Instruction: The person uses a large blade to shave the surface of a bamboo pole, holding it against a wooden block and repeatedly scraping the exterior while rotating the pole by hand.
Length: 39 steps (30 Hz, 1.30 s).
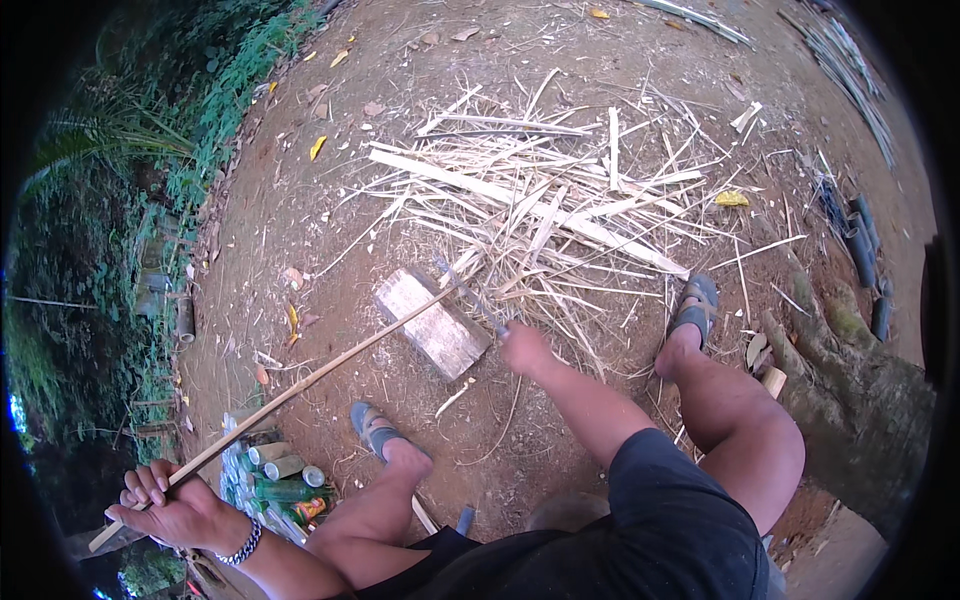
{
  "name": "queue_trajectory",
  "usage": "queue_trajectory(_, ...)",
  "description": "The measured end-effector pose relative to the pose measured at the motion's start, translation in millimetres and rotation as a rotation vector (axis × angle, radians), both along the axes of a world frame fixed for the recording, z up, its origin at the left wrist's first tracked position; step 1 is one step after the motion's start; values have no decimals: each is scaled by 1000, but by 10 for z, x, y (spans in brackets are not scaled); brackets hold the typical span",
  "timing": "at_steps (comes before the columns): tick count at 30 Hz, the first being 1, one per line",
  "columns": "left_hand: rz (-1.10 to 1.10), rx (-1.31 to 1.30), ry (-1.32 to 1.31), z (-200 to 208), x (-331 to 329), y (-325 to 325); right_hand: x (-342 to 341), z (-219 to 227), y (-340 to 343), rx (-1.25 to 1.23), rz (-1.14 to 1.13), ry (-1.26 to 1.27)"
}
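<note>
My left hand (178, 508), at the lower left, is closed round the near end of a long, thin bamboo strip (325, 370). The strip slants up and away to the middle of the view. There its far end meets the blade of a knife (482, 304), just over the upper edge of a squared wooden block (435, 325) on the ground. My right hand (526, 349) grips the knife by its handle, the blade pointing up and left. Most of the handle is hidden inside my fist.
Beyond the block spreads a heap of pale split strips and shavings (540, 200). My sandalled feet stand either side of the block. Bottles (275, 470) lie by my left leg. A tree trunk (850, 400) and dark tubes (860, 240) are at right, green plants (130, 150) at left.
</note>
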<state>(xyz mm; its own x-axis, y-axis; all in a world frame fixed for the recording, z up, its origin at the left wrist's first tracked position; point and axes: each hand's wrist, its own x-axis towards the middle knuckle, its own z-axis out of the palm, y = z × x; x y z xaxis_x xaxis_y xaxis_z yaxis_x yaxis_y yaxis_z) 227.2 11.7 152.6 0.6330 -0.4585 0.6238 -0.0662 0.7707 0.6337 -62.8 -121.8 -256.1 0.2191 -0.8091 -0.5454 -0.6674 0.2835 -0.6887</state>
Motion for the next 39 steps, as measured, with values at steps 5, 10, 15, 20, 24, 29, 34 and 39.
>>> queue_trajectory(5, 67, 50, 8, -29, 48, 81, 43, 275, -3, 14, 134, 8)
queue_trajectory(10, 94, 73, 9, -58, 198, 128, -331, -710, -278, 85, 64, 220)
queue_trajectory(15, -44, -4, -39, -90, 170, 8, -335, -1015, -207, 173, -62, -64)
queue_trajectory(20, -201, -83, -171, -109, 251, 126, -230, -749, 173, 320, -394, -347)
queue_trajectory(24, 84, -114, -53, -63, -76, -80, -302, -667, 498, 233, -421, -356)
queue_trajectory(29, -123, -55, -120, -116, -139, 52, -313, 47, 594, -13, -192, -65)
queue_trajectory(34, -171, -106, -89, -154, -211, 97, 40, 1387, 602, 46, 46, -220)
queue_trajectory(39, -341, -139, -139, -165, -235, 128, 285, 2071, 782, -357, 334, -395)
